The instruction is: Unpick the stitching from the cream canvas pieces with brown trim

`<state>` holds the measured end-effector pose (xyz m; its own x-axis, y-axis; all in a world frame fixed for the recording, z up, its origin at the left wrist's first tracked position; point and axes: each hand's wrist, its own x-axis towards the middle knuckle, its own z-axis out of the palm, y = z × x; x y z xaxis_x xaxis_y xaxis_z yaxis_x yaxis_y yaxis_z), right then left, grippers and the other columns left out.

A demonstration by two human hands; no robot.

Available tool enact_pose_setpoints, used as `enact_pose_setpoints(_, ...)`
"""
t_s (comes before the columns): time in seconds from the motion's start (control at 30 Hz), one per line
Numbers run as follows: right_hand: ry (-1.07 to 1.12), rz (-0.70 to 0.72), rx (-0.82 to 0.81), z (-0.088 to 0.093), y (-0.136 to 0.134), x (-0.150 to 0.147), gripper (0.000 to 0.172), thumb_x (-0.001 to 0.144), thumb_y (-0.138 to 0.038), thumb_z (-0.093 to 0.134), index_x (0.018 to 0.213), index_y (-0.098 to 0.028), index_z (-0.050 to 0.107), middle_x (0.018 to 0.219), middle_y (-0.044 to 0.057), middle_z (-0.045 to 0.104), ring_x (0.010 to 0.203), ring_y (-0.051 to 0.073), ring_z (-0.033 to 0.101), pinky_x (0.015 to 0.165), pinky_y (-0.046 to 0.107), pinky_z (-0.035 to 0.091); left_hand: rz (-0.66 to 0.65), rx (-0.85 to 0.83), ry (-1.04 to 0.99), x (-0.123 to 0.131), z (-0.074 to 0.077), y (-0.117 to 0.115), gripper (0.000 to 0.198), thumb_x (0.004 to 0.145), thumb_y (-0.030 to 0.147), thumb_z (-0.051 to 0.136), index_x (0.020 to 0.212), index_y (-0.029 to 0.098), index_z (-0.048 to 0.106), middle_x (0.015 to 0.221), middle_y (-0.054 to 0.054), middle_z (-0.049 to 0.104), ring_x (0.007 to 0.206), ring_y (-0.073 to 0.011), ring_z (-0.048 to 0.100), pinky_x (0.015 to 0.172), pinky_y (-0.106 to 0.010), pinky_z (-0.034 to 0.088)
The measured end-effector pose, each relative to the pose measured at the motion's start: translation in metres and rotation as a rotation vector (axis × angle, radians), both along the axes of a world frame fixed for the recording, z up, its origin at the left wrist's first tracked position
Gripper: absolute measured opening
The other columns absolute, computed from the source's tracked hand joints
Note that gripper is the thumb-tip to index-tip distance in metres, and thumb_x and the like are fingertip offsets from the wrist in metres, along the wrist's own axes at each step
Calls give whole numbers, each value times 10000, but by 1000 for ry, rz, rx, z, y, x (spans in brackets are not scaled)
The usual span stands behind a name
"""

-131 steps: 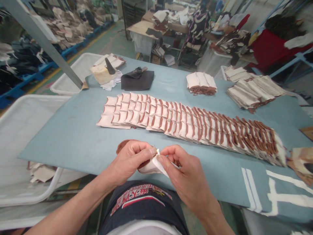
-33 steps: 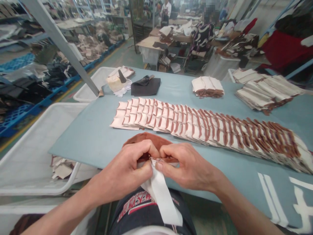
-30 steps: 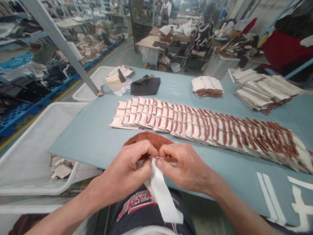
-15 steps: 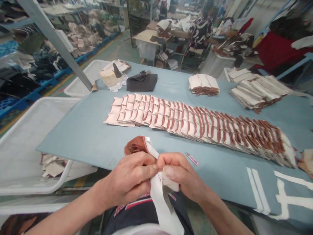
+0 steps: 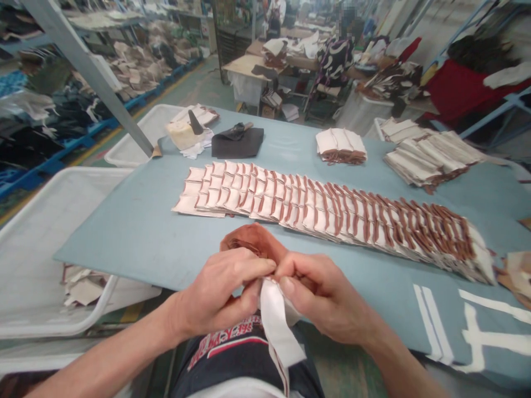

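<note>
A blue table (image 5: 124, 232) spreads across the middle of the view, its near edge running just in front of the wearer. At its left sits a large white bin (image 5: 29, 265), partly under the table's corner, with pale scraps (image 5: 85, 287) inside. A long row of overlapping cream-and-brown pieces (image 5: 305, 204) crosses the tabletop, its right part packed more tightly than its left. Beyond the table, a person in a dark, pale-patterned top (image 5: 337, 59) is at another work surface. Near the far right edge lie heaped cream stacks (image 5: 433, 155); a smaller stack (image 5: 341, 145) lies to their left, and farther left again, a folded black sheet (image 5: 238, 145). The wearer's dark garment (image 5: 224, 365) carries red and white lettering.

The left hand (image 5: 226, 287) and right hand (image 5: 321, 293) meet at the table's near edge, fingertips almost touching. Between them is a brown piece (image 5: 261, 235), its rounded end sticking out past the knuckles over the tabletop. Both hands are closed, pinching its near end between thumbs and fingers. From that pinch a white strip (image 5: 280, 329) hangs down in front of the garment; whether it is joined to the brown piece is hidden by the fingers.
</note>
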<state>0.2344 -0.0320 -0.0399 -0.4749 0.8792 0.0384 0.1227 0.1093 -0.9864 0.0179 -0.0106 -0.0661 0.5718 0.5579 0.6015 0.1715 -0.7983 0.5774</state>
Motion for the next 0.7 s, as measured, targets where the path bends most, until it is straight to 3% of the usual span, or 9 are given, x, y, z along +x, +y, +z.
enact_pose_setpoints(0.13,-220,11,526,18,5,8,180,872,-61,502,790,-193,592,648,-48,576,545,82,463,557,223,355,-54,-269,158,-6,29,8,279,933,108,539,1187,214,586,1010,-11,727,887,-140,683,822,-227,501)
enact_pose_setpoints(0.2,-283,6,663,20,7,10,182,900,-57,504,832,-196,601,699,-25,650,591,96,535,598,232,394,-146,-395,206,-8,39,15,201,1015,175,443,1084,189,631,984,-20,726,891,-149,671,845,-243,488)
enact_pose_setpoints(0.3,-425,8,797,18,9,13,191,949,-73,509,849,-206,603,698,-20,677,575,109,549,584,254,387,-226,-480,264,-6,44,23,361,1080,213,303,931,166,629,864,-29,694,805,-154,631,791,-259,464)
enact_pose_setpoints(0.4,-582,3,934,14,9,17,238,1001,-106,490,823,-214,605,645,-23,633,557,125,534,551,290,346,-209,-344,328,-2,36,25,351,1101,245,348,875,172,607,783,-9,660,713,-135,587,703,-255,429)
enact_pose_setpoints(0.57,-639,8,946,6,6,19,293,1041,-137,452,803,-213,604,642,-16,624,577,140,548,560,310,349,-69,170,401,-1,22,20,367,1101,226,374,796,187,575,653,-7,589,578,-152,483,574,-313,348)
enact_pose_setpoints(0.7,-505,25,845,2,9,16,256,1044,-142,448,855,-193,612,675,-9,653,582,128,572,577,277,382,-68,152,419,-5,23,21,374,1092,217,394,748,195,540,630,3,569,556,-142,469,558,-307,335)
